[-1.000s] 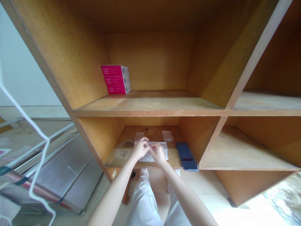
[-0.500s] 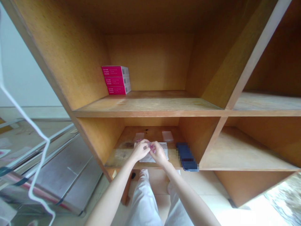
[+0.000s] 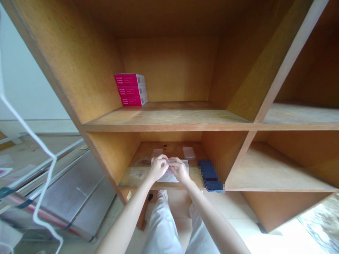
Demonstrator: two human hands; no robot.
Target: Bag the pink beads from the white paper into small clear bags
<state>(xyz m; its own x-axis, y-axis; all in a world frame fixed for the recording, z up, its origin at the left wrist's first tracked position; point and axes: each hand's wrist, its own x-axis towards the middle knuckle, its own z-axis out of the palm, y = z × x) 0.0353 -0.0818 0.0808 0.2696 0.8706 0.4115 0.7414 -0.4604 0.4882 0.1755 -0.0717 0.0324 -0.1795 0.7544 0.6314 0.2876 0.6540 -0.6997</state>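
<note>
From the head view, we are looking down on two bare hands working at the middle of a low wooden shelf (image 3: 136, 180). The left hand (image 3: 159, 168) and the right hand (image 3: 180, 170) are almost meeting, fingers curled and tips pinching a small pinkish piece (image 3: 170, 170) between them, just above a white sheet (image 3: 169, 178). Fingers are covering much of it, so we are leaving its exact shape open. We are judging it light, thin and soft, probably slippery and easily creased; we are favouring a gentle fingertip hold on opposite edges.

Beneath, the white sheet is lying on worn, stained wood, near the front edge. Beyond it, we are seeing a clear packet (image 3: 189, 152) at far right and a pale packet (image 3: 157, 152) at far left, partly hidden behind the left hand. A dark blue item (image 3: 210, 176), blurred out, is resting at right. Above, three pink boxes (image 3: 131, 90) are standing stacked at left; a metal frame (image 3: 76, 197) is occupying the room's left side.
</note>
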